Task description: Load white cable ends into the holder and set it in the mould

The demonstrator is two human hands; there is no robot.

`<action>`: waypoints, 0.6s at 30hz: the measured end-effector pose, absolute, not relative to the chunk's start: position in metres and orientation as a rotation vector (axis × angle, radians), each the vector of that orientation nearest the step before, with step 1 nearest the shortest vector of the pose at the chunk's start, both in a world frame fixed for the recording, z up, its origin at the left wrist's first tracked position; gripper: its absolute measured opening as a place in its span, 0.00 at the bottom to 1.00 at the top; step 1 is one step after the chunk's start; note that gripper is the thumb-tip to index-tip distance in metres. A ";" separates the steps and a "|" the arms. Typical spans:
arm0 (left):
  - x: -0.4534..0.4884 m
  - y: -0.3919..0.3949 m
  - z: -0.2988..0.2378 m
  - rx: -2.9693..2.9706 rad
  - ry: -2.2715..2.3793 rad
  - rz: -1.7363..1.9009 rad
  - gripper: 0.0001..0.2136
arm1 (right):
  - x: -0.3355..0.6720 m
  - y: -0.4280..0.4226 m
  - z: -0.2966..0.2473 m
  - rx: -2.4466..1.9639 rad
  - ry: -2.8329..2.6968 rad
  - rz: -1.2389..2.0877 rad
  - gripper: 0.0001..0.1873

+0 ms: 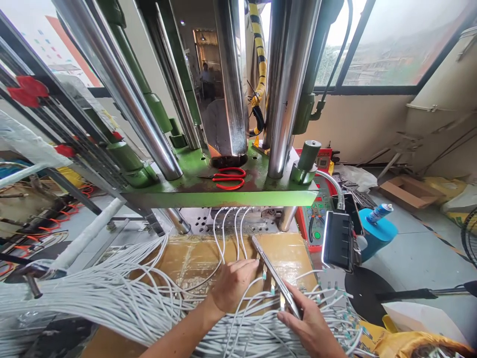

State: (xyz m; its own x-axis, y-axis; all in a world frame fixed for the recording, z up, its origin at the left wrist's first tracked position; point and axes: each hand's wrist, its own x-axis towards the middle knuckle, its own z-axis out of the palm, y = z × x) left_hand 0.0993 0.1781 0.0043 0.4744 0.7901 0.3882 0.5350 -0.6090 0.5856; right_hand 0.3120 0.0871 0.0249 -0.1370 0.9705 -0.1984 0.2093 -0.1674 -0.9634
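Observation:
My right hand (307, 318) grips the lower end of a long, flat silver bar (275, 272), which tilts up and to the left. Small metal pieces and a cable end show along the bar's left side. My left hand (234, 283) is closed, its fingertips close to the bar's upper part; what they pinch, if anything, is hidden. Below and around both hands lies a large bundle of white cables (122, 291), several with small connectors at the right. Behind the hands, several white cables (224, 226) run into the press under its green plate (186, 199).
Red-handled scissors (230, 178) lie on the green plate, between steel columns (278, 139). Brown cardboard (194, 251) covers the work surface. At the right are a lamp (337, 241), a control box (316, 236) and a blue container (378, 233) with a spray can.

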 end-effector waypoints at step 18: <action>0.107 0.229 0.033 2.410 1.100 0.578 0.24 | 0.279 0.228 0.074 -1.615 -2.199 0.331 0.13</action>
